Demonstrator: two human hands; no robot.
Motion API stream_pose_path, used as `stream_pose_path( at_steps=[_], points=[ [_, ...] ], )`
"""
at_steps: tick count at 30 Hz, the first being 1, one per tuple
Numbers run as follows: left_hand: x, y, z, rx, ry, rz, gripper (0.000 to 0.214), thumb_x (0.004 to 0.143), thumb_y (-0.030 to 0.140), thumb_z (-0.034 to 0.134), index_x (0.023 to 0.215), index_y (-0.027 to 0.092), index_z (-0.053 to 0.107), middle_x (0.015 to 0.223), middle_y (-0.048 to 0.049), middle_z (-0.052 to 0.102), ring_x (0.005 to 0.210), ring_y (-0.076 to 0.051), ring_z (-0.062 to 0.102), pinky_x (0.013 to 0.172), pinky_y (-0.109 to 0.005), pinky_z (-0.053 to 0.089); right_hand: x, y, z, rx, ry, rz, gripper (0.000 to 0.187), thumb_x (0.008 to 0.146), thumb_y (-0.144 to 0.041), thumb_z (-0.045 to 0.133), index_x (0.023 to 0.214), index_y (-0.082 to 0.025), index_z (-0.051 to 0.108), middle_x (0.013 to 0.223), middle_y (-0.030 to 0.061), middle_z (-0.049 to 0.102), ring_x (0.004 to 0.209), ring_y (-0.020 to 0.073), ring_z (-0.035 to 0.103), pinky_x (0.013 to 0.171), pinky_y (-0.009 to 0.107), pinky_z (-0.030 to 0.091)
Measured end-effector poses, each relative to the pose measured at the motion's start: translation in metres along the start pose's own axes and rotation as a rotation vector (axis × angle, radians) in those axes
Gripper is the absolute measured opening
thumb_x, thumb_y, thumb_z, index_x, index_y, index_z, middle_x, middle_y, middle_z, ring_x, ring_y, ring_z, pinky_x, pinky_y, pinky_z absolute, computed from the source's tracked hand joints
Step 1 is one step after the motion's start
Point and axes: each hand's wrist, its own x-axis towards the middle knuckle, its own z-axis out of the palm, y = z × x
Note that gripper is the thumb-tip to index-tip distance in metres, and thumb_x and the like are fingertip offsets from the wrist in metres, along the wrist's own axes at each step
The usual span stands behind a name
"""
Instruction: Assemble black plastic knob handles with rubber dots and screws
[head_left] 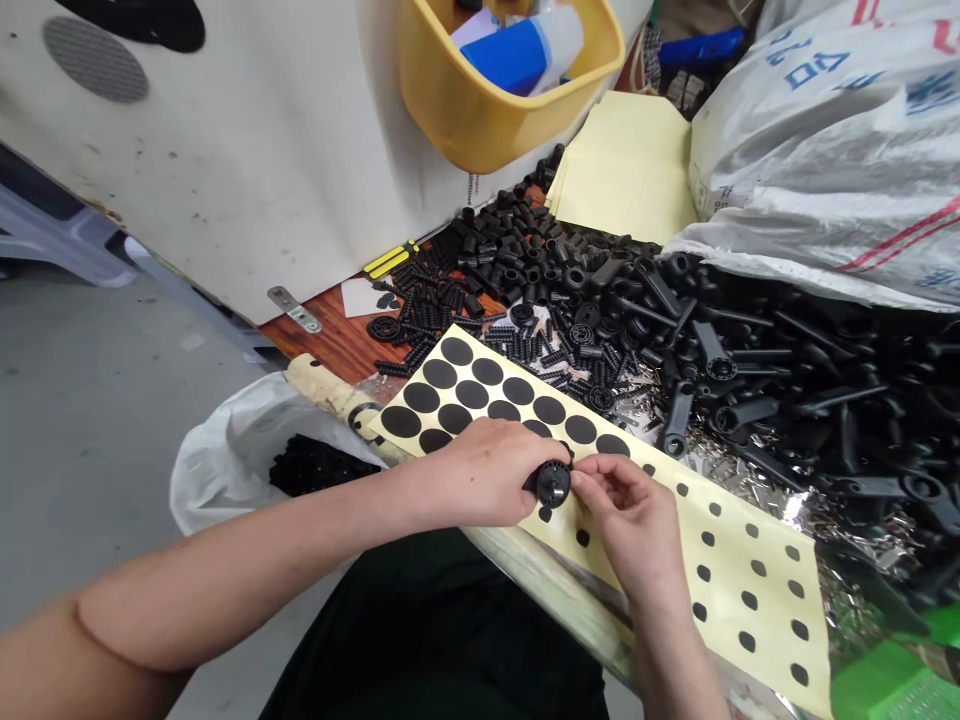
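Black plastic knob (553, 483) sits gripped in the curled fingers of the left hand (480, 472), just above a yellow backing sheet of black adhesive dots (739, 600). The right hand (626, 525) pinches at the knob's round face with its fingertips (587, 472); whether they hold anything is too small to tell. Loose black plastic parts (720, 350) lie heaped on the wooden counter (330, 345) beyond.

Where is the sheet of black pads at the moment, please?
In the head view, the sheet lies at lower right under the left hand and right hand, beside black plastic parts.
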Motion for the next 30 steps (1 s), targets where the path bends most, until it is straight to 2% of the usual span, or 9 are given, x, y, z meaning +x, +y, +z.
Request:
stream_pose_path(
  at_steps=[4,7,11,15,19,21,23,27,30],
  points=[
    [0.002,0.001,-0.003,-0.029,0.063,-0.014,0.04,0.071,0.012,0.051,0.106,0.026,0.06,0.073,0.0009,0.065,0.068,-0.019,0.061,0.055,-0.025,0.034,0.001,0.007,0.0,0.001,-0.005,-0.049,0.018,0.065,-0.035,0.069,0.071,-0.018,0.068,0.067,0.0015,0.06,0.058,0.0108,0.047,0.054,0.024,0.039],
    [0.008,0.006,-0.01,0.009,-0.049,0.024,0.042,0.068,0.009,0.051,0.103,0.028,0.063,0.081,-0.0002,0.069,0.074,-0.021,0.063,0.058,-0.026,0.037,0.002,0.01,0.001,0.017,0.002,-0.084,0.015,0.065,-0.033,0.069,0.071,-0.019,0.068,0.07,0.0012,0.06,0.059,0.011,0.048,0.055,0.025,0.039],
    [0.018,0.01,-0.021,0.043,-0.156,-0.027,0.046,0.063,0.009,0.056,0.102,0.029,0.067,0.091,-0.0018,0.07,0.083,-0.024,0.065,0.064,-0.028,0.043,0.002,0.003,-0.003,0.066,-0.024,-0.122,0.016,0.062,-0.033,0.072,0.065,-0.018,0.066,0.068,0.0014,0.06,0.061,0.0125,0.051,0.058,0.026,0.043],
    [0.016,0.007,-0.019,-0.133,-0.052,-0.072,0.04,0.065,0.017,0.065,0.105,0.023,0.066,0.095,-0.0049,0.068,0.088,-0.026,0.064,0.071,-0.032,0.048,-0.006,0.0,-0.019,0.166,0.001,-0.153,0.02,0.063,-0.035,0.074,0.069,-0.018,0.065,0.074,0.0018,0.061,0.07,0.0144,0.057,0.066,0.028,0.048],
    [0.006,0.023,0.01,-0.835,-0.051,-0.105,0.047,0.07,0.032,0.069,0.113,0.018,0.057,0.082,-0.0012,0.061,0.057,-0.013,0.059,0.053,-0.027,0.05,-0.033,0.001,-0.04,0.349,0.279,-0.215,0.022,0.067,-0.03,0.077,0.082,-0.019,0.065,0.078,0.0015,0.064,0.072,0.0128,0.059,0.067,0.026,0.048],
    [0.004,0.04,0.033,-1.183,-0.085,-0.134,0.044,0.074,0.029,0.065,0.115,0.017,0.053,0.067,0.0034,0.055,0.045,-0.01,0.053,0.045,-0.023,0.047,-0.049,-0.002,-0.05,0.399,0.421,-0.264,0.023,0.067,-0.027,0.079,0.083,-0.018,0.065,0.079,0.001,0.064,0.07,0.0114,0.059,0.065,0.025,0.047],
    [0.004,0.058,0.056,-1.392,-0.087,-0.144,0.043,0.077,0.024,0.061,0.117,0.016,0.05,0.06,0.0057,0.052,0.042,-0.009,0.054,0.044,-0.021,0.047,-0.061,-0.006,-0.059,0.418,0.498,-0.265,0.03,0.066,-0.025,0.08,0.092,-0.02,0.066,0.079,0.0009,0.065,0.069,0.0117,0.06,0.068,0.027,0.049],
    [0.01,0.08,0.088,-1.427,0.074,-0.175,0.042,0.082,0.027,0.058,0.122,0.018,0.048,0.066,0.0042,0.054,0.044,-0.009,0.057,0.045,-0.021,0.051,-0.068,-0.007,-0.069,0.451,0.495,-0.169,0.061,0.063,-0.025,0.081,0.119,-0.023,0.056,0.071,-0.0005,0.068,0.067,0.0133,0.063,0.071,0.031,0.05],
    [0.012,0.085,0.096,-1.264,0.186,-0.236,0.042,0.083,0.03,0.057,0.123,0.02,0.049,0.074,0.0017,0.058,0.04,-0.008,0.053,0.04,-0.021,0.047,-0.065,0.001,-0.07,0.482,0.492,-0.108,0.057,0.059,-0.026,0.082,0.11,-0.018,0.058,0.067,-0.0004,0.068,0.061,0.0126,0.062,0.068,0.03,0.049]
  ],
)
